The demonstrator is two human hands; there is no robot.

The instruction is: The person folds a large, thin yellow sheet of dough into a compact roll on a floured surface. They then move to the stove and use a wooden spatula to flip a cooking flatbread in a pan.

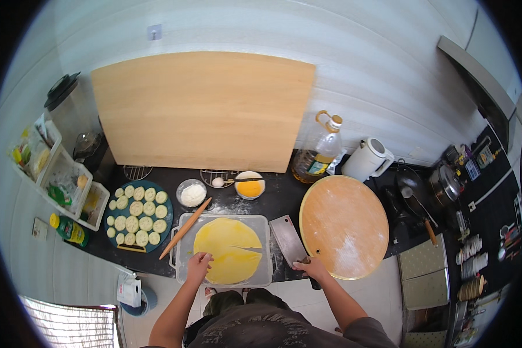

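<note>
A round yellow dough sheet (226,243) lies on a translucent plastic tray or lid (187,222) at the counter's front edge. A narrow slit runs into the sheet from its right side. My left hand (199,266) is at the sheet's lower left edge, fingers bent; whether it pinches the dough is unclear. To the right of the tray, my right hand (312,267) holds a cleaver (288,239) where blade and handle meet. The cleaver's wide blade points away from me. A wooden rolling pin (186,228) rests slanted over the tray's left edge.
A floured round board (346,226) stands right. Behind the tray are a flour bowl (191,193), an egg (217,182), a bowl of yellow liquid (249,188) with chopsticks across it and an oil bottle (317,152). Left, a blue tray (164,198) bears several pale green slices.
</note>
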